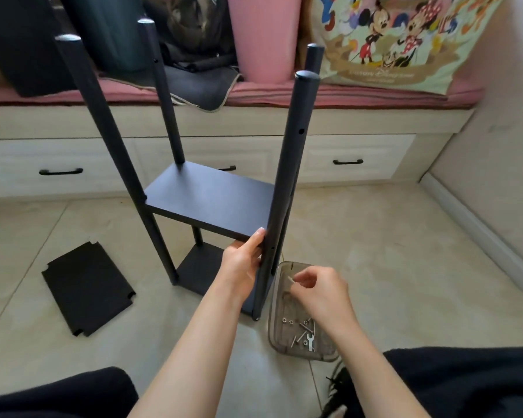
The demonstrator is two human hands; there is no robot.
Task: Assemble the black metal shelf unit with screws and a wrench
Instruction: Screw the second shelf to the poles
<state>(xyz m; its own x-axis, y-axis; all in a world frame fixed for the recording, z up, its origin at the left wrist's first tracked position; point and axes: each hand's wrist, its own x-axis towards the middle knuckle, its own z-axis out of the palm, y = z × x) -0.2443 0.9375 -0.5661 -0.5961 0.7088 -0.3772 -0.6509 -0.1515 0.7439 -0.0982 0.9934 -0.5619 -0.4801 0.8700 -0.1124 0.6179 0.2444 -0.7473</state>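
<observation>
Head view: the left hand (244, 257) grips the shelf (207, 199) at its near corner against the post (280, 188), probably steadying the joint. The right hand (320, 289), over the tray (277, 297) on the floor, pinches a screw (291, 279), likely meant for that corner.

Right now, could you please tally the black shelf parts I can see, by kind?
Upright poles: 4
Shelf boards fitted between the poles: 2
Loose shelf board on the floor: 1
Total: 7
</observation>
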